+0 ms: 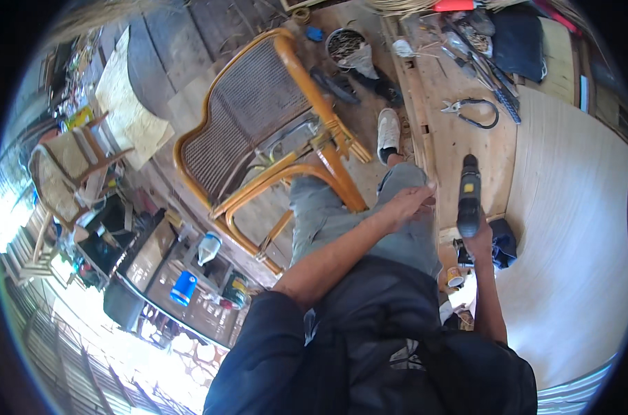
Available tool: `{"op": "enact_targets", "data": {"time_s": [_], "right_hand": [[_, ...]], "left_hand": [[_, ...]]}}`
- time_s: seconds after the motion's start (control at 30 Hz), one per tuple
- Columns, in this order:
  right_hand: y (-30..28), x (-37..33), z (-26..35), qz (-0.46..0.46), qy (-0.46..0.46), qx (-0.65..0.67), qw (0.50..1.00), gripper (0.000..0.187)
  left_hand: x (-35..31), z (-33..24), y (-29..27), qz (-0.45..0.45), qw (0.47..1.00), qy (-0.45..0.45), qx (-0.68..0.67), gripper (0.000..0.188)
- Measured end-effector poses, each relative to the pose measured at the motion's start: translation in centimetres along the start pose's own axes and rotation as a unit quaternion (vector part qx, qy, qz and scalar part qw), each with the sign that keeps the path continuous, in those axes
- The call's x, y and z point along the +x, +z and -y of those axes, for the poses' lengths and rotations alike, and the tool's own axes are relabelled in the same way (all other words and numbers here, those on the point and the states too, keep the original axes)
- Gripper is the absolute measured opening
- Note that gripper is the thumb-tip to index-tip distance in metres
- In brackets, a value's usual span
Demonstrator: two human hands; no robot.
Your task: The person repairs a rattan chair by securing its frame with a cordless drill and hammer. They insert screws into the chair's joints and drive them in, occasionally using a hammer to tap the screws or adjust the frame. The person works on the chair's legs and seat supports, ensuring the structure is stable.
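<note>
My right hand (pixel 478 242) is wrapped round the grip of a dark cordless drill (pixel 470 197) with a yellow patch, its chuck pointing away from me over the wooden workbench. My left hand (pixel 414 204) reaches across my lap to the near-left edge of the bench, its fingers drawn together; whatever they hold is too small to make out. A rattan chair (pixel 258 97) with a woven cane panel and a varnished, orange-brown frame lies tipped over in front of me on the left, against my legs.
On the workbench (pixel 431 90) lie shears (pixel 473 112) with dark handles and several hand tools (pixel 490 79). A bucket of small pieces (pixel 345 47) stands on the floor beyond the chair. A pale curved board (pixel 569 207) fills the right side. Another chair (pixel 61 166) stands far left.
</note>
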State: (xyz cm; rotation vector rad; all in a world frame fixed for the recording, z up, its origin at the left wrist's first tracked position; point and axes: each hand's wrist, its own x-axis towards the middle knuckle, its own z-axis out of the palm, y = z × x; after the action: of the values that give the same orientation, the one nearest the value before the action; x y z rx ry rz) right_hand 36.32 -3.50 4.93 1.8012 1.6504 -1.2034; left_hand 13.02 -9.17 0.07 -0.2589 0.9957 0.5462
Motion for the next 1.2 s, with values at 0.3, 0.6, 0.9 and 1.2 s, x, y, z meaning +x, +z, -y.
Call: {"op": "enact_targets", "data": {"time_s": [0.3,0.6,0.9,1.2], "right_hand": [[-2.3,-9.6,19.6,0.242,-0.098,-0.025,0.965,0.071],[2.7,-7.2,23.4,0.214,-0.144,-0.052,0.965,0.055],[5.9,-5.1,21.5,0.242,-0.169,0.067,0.953,0.054],[6.4,-4.7,21.8,0.245,-0.141,0.003,0.959,0.055]], "left_hand": [[-13.7,-4.1,-0.3,0.063,0.895,0.052,-0.439,0.067],[-14.5,-3.2,-3.9,0.045,0.862,0.122,-0.49,0.059],[-12.9,-2.6,-5.9,0.012,0.846,0.122,-0.518,0.059],[-12.6,-2.3,-7.0,0.011,0.852,0.103,-0.514,0.06]]}}
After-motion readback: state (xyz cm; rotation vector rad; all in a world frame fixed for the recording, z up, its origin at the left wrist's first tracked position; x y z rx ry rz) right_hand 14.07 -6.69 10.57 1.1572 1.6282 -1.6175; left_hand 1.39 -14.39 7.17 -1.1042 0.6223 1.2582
